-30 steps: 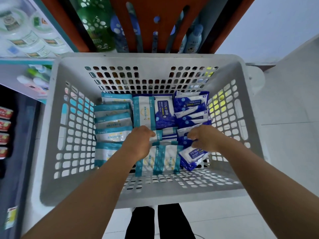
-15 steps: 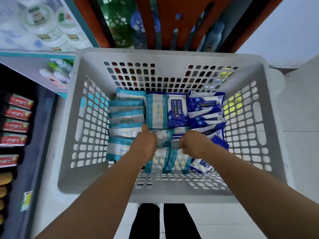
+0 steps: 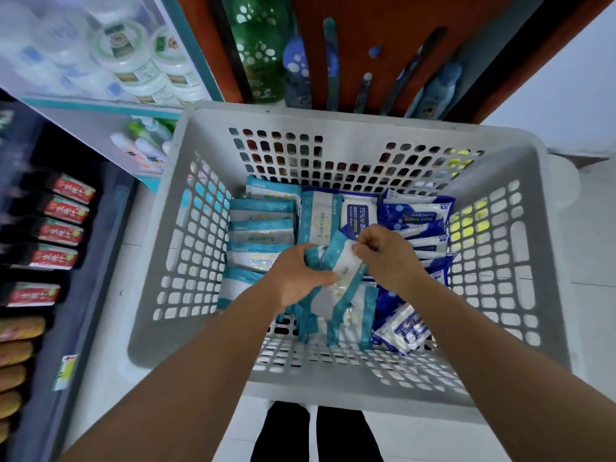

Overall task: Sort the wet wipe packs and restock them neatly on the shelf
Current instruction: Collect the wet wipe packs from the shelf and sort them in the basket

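A grey perforated basket (image 3: 173,248) holds wet wipe packs. Teal-and-white packs (image 3: 261,225) lie stacked along its left side, and dark blue packs (image 3: 416,215) fill the right side. Both my hands reach into the middle. My left hand (image 3: 296,278) grips a bunch of teal-and-white packs (image 3: 343,265) from the left. My right hand (image 3: 390,258) pinches the top edge of the same bunch, which is tilted up above the other packs. More teal packs (image 3: 350,315) stand below the hands.
Shelves on the left carry red-labelled packets (image 3: 63,231) and white tubs (image 3: 133,68). Beyond the basket, bottles (image 3: 260,51) stand behind an orange panel. White tiled floor lies to the right. My dark trouser legs (image 3: 316,435) show under the basket's near rim.
Both hands have lifted the teal packs up from the basket floor and tilted them. The camera has shifted, so the basket sits further right in view.
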Tool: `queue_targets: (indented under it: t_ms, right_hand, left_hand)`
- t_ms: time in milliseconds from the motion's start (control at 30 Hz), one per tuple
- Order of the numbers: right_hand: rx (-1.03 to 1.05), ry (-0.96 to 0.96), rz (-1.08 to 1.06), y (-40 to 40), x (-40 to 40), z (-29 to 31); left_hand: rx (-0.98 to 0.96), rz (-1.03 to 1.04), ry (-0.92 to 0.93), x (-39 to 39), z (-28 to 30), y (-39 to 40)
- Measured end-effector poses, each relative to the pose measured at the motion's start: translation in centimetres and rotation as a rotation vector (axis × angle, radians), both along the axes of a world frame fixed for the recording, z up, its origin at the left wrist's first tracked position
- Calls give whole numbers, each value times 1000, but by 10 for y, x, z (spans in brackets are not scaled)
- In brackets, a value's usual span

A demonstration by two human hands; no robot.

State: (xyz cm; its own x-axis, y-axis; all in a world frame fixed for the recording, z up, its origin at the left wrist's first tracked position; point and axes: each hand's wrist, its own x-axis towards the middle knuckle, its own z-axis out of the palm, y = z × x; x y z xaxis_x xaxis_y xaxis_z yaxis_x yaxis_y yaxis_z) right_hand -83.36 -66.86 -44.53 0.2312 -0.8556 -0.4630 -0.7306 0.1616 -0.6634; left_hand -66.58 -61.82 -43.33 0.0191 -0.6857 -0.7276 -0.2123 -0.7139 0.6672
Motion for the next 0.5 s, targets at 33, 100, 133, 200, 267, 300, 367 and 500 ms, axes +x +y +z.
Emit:
queue_targets:
  t_ms: [33, 100, 133, 200, 267, 300, 367, 500]
  right_hand:
    - [15, -43, -52, -3, 3, 0]
    - [51, -118, -101, -8, 10, 0]
    - [66, -134, -90, -12, 13, 0]
    - [93, -110, -47, -19, 17, 1]
    - [118, -69, -17, -25, 19, -1]
    - [127, -40, -6, -27, 20, -1]
    - [121, 12, 6, -31, 22, -6]
    - [161, 98, 24, -38, 34, -17]
  left_hand:
    - [-20, -1, -60, 0, 0, -2]
    - [-67, -8, -172, 2, 2, -7]
    - [-90, -18, -216, 4, 4, -11]
    - [-148, -79, -332, 14, 8, -20]
    - [-204, -177, -494, 26, 13, -29]
    - [-226, -240, -596, 32, 18, -33]
    - [-278, -379, -843, 41, 25, -41]
    - [-298, -596, -1138, 52, 23, -54]
